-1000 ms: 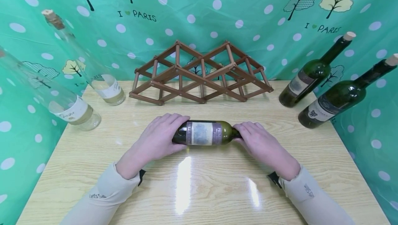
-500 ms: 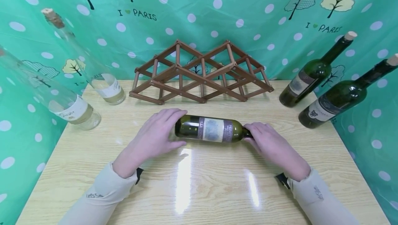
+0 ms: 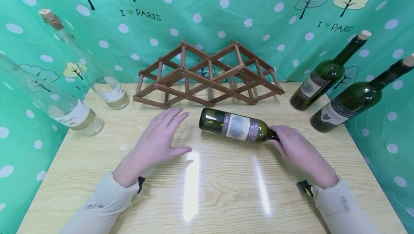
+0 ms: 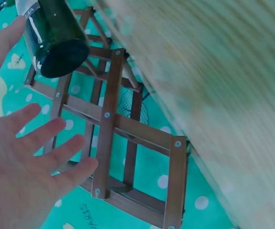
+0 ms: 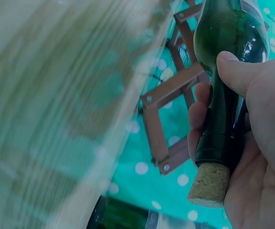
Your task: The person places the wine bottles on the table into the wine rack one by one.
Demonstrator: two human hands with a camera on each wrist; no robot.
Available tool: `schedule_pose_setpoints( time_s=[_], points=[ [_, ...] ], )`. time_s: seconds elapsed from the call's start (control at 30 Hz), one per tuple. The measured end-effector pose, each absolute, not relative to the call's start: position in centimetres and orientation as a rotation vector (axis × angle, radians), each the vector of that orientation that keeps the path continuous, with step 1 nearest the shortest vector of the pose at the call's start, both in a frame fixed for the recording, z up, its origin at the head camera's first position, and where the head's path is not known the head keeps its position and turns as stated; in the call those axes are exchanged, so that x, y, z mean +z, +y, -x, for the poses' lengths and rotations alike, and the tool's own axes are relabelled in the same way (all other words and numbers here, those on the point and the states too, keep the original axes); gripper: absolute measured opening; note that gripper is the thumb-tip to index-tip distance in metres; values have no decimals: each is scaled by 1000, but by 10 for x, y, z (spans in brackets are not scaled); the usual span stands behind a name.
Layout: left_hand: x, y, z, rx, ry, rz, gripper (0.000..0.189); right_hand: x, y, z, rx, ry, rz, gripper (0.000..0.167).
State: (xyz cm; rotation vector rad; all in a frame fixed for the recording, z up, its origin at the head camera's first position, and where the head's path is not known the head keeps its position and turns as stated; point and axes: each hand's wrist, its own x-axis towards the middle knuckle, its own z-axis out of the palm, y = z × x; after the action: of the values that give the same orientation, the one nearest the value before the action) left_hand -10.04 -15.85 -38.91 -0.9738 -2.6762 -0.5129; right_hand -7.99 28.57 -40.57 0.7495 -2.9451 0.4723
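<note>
A dark green wine bottle point(image 3: 237, 126) with a purple and white label lies sideways in front of the rack, its base pointing left. My right hand point(image 3: 295, 147) grips it by the neck; in the right wrist view the fingers and thumb wrap the neck point(image 5: 223, 109), and a cork point(image 5: 208, 185) sticks out below. My left hand point(image 3: 152, 146) is apart from the bottle, left of its base, with fingers spread and thumb out. The left wrist view shows the left palm point(image 4: 18, 176) bare and the bottle's base point(image 4: 61, 57) beyond the thumb.
A brown wooden wine rack point(image 3: 210, 81) stands at the back of the table point(image 3: 226, 191). Two clear corked bottles point(image 3: 76, 113) point(image 3: 113, 90) stand at the left, two green corked bottles point(image 3: 310, 86) point(image 3: 339, 110) at the right. A green polka-dot cloth point(image 3: 207, 7) hangs behind.
My left hand has let go of the bottle's base and drawn back slightly left. The right hand has carried the bottle to the right, and its base end has swung toward the rack.
</note>
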Motion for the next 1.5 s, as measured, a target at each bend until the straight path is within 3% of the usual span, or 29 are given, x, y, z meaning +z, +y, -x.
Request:
schedule_pose_setpoints(
  time_s=[0.2,0.7,1.5],
  points=[
    [-394,-166,99,-483,-2690,932,110,-406,303,80,475,-2918,-713,44],
    [-402,-181,92,-396,-2769,822,115,-404,337,74,517,-2956,-587,38],
    [-407,-189,85,-288,-2917,690,113,-411,375,65,580,-3065,-297,54]
  ],
)
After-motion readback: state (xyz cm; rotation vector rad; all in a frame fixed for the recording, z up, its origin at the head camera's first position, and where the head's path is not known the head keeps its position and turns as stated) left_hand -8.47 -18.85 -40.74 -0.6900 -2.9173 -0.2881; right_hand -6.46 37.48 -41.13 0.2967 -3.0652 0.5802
